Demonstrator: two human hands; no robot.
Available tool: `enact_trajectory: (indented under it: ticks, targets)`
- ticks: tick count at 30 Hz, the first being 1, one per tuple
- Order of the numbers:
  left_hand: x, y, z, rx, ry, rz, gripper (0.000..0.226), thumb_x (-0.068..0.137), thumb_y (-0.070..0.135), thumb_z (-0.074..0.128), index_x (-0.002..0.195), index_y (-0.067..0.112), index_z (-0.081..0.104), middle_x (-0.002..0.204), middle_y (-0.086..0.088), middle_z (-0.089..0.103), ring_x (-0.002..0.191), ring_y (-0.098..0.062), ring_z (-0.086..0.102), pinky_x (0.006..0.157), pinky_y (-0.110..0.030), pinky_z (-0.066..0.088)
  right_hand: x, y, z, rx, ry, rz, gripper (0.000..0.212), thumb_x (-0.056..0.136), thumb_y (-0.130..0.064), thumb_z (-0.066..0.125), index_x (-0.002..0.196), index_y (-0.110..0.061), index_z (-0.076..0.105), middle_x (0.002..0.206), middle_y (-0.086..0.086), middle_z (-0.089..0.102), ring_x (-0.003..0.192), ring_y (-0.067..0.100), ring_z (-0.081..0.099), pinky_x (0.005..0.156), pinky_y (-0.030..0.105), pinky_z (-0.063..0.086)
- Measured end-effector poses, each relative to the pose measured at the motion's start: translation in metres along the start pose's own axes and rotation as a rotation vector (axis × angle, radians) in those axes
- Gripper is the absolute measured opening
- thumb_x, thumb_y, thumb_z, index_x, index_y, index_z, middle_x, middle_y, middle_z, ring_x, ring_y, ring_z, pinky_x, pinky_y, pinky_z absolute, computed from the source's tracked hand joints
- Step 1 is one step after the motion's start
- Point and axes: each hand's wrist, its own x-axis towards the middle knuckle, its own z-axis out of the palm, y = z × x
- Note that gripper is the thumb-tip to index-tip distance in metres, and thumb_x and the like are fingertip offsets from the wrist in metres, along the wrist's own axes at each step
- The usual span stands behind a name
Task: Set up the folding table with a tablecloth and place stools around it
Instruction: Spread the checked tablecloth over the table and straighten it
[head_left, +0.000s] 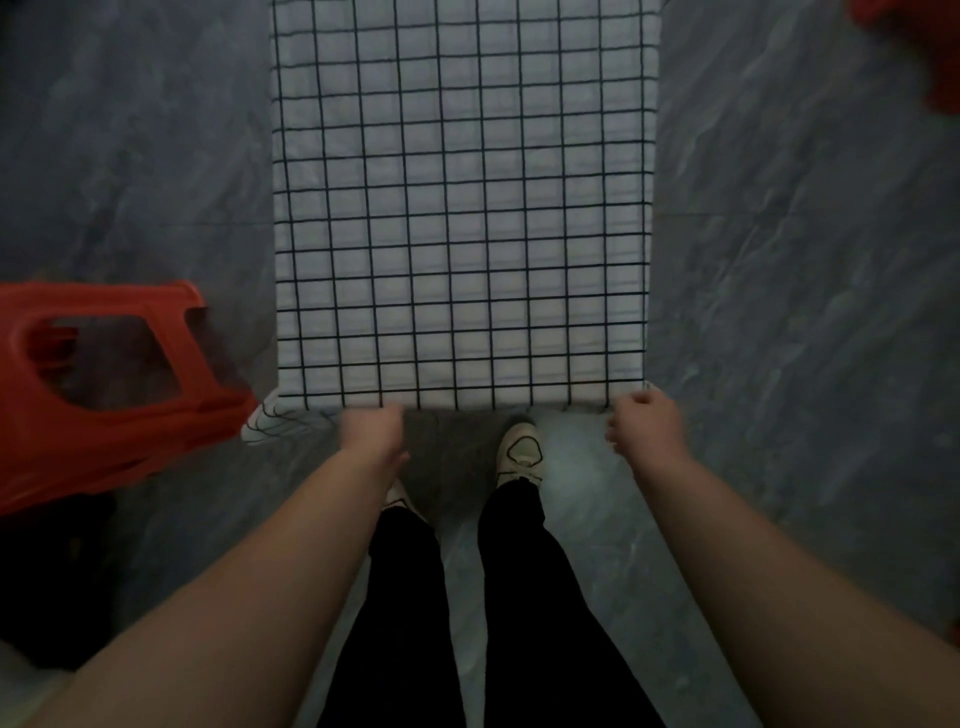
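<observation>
The white tablecloth (462, 208) with a dark grid lies flat over the table, and its near edge hangs in front of the person. The left hand (371, 431) and the right hand (644, 423) are both closed on this near edge. A red stool (104, 384) lies tipped on the grey floor (779, 260), left of the table

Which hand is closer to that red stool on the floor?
Left. The left hand grips the tablecloth edge just right of the red stool; the right hand holds the far corner.
</observation>
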Motion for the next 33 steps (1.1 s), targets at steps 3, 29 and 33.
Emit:
enact_trajectory:
  ticks: [3,29,33]
  targets:
    - [-0.021,-0.004,0.023,0.642,0.195,0.768,0.031,0.083,0.007,0.063,0.112,0.014,0.059,0.110,-0.009,0.057,0.103,-0.027,0.053,0.092,-0.040,0.047,0.009,0.009,-0.028,-0.076,0.162,-0.180,0.028,0.093,-0.017,0.053,0.120,-0.015,0.059,0.111,0.007,0.063,0.093,0.023,0.056,0.078,0.028,0.038]
    - [-0.046,0.052,0.059,1.090,-0.053,1.020,0.057,0.090,0.017,0.053,0.146,0.018,0.042,0.146,-0.002,0.044,0.134,-0.022,0.038,0.114,-0.038,0.034,0.034,-0.037,-0.030,-0.300,-0.007,-0.300,0.051,0.090,-0.016,0.058,0.140,-0.009,0.048,0.139,0.016,0.054,0.126,0.034,0.051,0.103,0.040,0.041]
    - [-0.026,0.071,0.028,1.133,-0.010,1.053,0.060,0.092,0.018,0.055,0.150,0.020,0.038,0.154,-0.002,0.038,0.140,-0.021,0.032,0.118,-0.035,0.026,0.035,-0.075,-0.019,-0.175,0.030,-0.309,0.049,0.089,-0.012,0.060,0.137,-0.010,0.051,0.136,0.011,0.058,0.122,0.028,0.055,0.100,0.034,0.041]
